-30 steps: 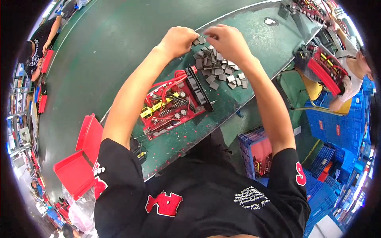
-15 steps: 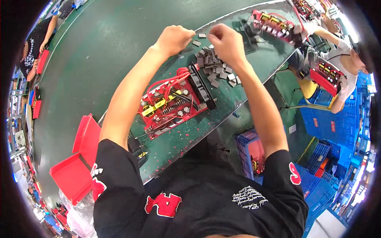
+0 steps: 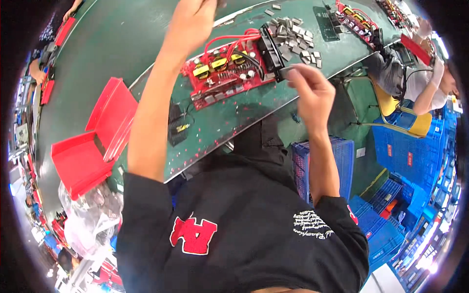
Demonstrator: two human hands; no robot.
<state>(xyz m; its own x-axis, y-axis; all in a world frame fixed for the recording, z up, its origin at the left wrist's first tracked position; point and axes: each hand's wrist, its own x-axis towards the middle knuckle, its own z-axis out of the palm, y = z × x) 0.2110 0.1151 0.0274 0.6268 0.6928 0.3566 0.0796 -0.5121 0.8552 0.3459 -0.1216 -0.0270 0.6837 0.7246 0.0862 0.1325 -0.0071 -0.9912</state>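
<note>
My right hand (image 3: 313,95) is closed in a pinch beside the black end panel (image 3: 270,51) of a red circuit board (image 3: 210,90). A small grey rectangular pad (image 3: 284,72) seems to be between its fingertips. The board lies on the green table, with yellow-wrapped coils and red wires on top. At the top edge of the view, my left hand (image 3: 194,22) is closed beyond the board. A bit of something dark shows at its fingertips, too cut off to name. Past the end panel lies a loose pile of grey pads (image 3: 295,41).
A bent red metal casing (image 3: 80,161) sits at the left, with clear plastic bags (image 3: 93,215) below it. Another wired board (image 3: 359,24) and a black panel (image 3: 326,23) lie far right. A co-worker (image 3: 435,88) sits there by blue crates (image 3: 410,146).
My hands have moved apart: the right came back toward me to the end panel, the left went up to the view's edge. The whole view has shifted, and the co-worker's arms have moved.
</note>
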